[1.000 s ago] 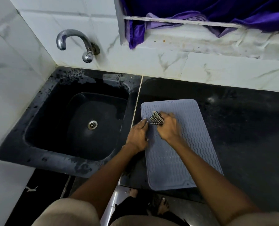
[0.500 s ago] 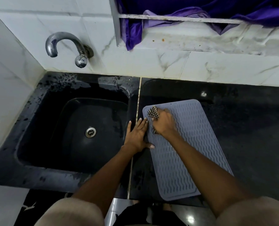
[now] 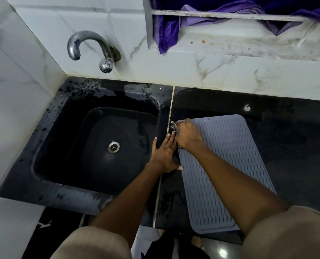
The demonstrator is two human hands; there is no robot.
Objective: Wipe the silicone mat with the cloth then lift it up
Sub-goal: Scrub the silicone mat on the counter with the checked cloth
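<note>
The mat (image 3: 224,165) lies flat on the table (image 3: 295,156), stretching from under the right hand (image 3: 188,136) back toward the person's body, its near end at the table's front edge. The right hand sits on the mat's far left corner, fingers curled round a bunched checked cloth (image 3: 174,126) that pokes out just beyond the knuckles and again below the wrist side; the grip looks meant to keep the small rag balled up so it can scrub a tight spot at the edge. The left hand (image 3: 164,155) lies just left of the right one, touching it, palm down with fingers straight and spread, holding nothing. It rests on the dark strip beside the mat's left edge, thumb tip reaching that edge, which reads as bracing: it likely keeps the mat from sliding while the cloth rubs. Both forearms come in from below and converge, the right crossing over the mat's near half, the left running along the seam between table and sink (image 3: 103,146). The sink is left of the left hand, its drain well apart from the fingers; the tap (image 3: 92,47) is on the wall beyond it. A purple cloth (image 3: 166,32) hangs from the ledge far beyond both hands. Judging by this, wiping is under way and the lift not yet begun.
</note>
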